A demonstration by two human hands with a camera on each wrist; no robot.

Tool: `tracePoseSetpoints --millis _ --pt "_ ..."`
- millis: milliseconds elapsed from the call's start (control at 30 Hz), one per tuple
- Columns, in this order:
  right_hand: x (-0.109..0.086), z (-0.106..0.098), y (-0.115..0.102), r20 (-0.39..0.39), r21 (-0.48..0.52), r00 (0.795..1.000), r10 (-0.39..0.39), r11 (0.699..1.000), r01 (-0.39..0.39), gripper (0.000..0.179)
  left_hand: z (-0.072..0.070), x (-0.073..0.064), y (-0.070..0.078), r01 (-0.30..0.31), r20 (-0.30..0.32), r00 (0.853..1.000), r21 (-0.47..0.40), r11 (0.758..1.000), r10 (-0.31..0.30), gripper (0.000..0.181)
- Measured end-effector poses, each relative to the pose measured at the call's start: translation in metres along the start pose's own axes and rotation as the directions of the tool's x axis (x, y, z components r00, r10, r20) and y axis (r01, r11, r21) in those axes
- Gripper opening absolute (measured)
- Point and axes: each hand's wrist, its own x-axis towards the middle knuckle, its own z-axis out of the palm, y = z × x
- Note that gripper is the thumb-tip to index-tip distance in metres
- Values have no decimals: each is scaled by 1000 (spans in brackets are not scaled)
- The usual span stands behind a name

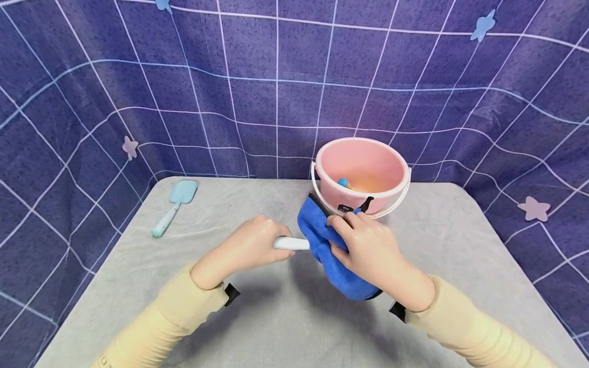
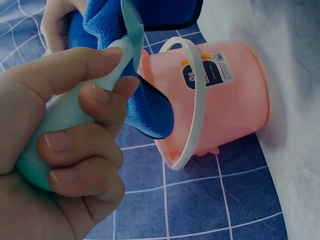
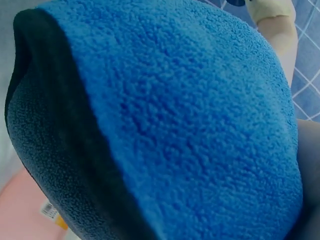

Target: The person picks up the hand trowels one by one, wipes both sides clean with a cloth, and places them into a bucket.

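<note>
My left hand (image 1: pixel 257 241) is curled firmly round the handle (image 2: pixel 62 117) of the shovel (image 1: pixel 292 244), which points across toward my right hand (image 1: pixel 370 248). That one pinches the cloth (image 1: pixel 342 278) between thumb and fingers, and its loose folds hang below them. The blade (image 2: pixel 132 25) meets the cloth between my two hands; how far it is wrapped I can't tell.

The shovel looks like plastic, so I judge it light and stiff, not easily broken, though the smooth handle may twist if damp. The thick of the handle, deep in my palm, seems the best place to hold it. The cloth looks soft, plush and limp, grippy rather than slick; I'd pinch it flat over the blade and mind the dark hem.

Just beyond my right hand stands the bucket (image 1: pixel 363 156); well out past my left, a second shovel (image 1: pixel 182 192) lies on the bench (image 1: pixel 276 337)
</note>
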Motion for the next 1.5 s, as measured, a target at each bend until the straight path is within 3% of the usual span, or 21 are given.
tracePoseSetpoints --millis 300,767,1200,1500 --pt "-7 10 -2 -1 -21 999 -44 999 44 31 1 1 2 -26 -7 1000 6 1000 26 13" --pt "-9 5 7 27 -33 998 -51 998 52 34 1 0 1 -33 -2 999 -10 999 33 10" --pt "-15 -3 18 5 -30 1000 0 1000 1 32 -6 -11 -6 -19 0 1000 -11 1000 19 8" --pt "-20 -9 24 -36 -28 998 42 999 -43 30 -11 -21 -14 8 5 1000 -59 998 -8 6"
